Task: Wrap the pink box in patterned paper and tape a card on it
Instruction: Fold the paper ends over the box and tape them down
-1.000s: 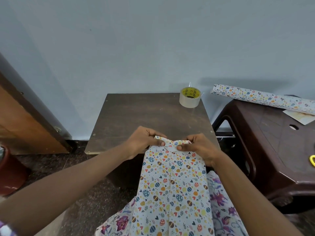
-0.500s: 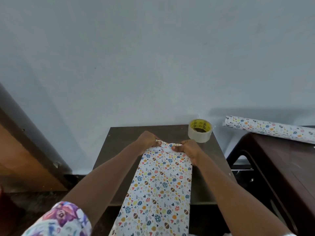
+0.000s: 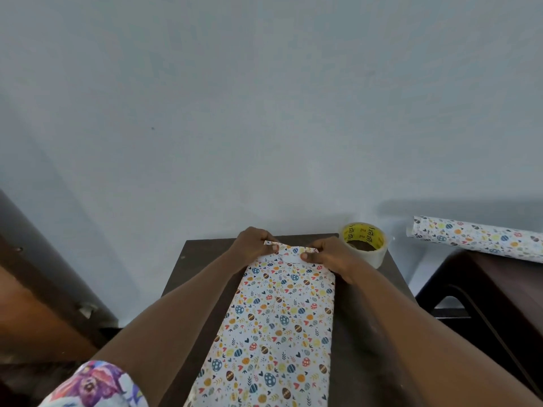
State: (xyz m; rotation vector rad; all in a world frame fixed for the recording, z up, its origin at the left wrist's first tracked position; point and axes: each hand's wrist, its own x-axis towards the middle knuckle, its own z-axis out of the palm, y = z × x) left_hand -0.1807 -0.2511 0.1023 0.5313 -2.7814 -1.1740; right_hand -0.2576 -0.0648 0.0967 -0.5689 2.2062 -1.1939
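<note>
The parcel (image 3: pixel 276 321) has slid onto the table (image 3: pixel 367 333), left hand (image 3: pixel 252 245) and right hand (image 3: pixel 332 258) pinching its end flap (image 3: pixel 289 252) — loosen now and that fold springs open!

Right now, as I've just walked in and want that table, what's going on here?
A person is wrapping a box in patterned paper on the dark table. The left hand and right hand both pinch the folded flap at its far end. A tape roll stands beside the right hand; a spare paper roll lies on the neighbouring table. No card shows.
</note>
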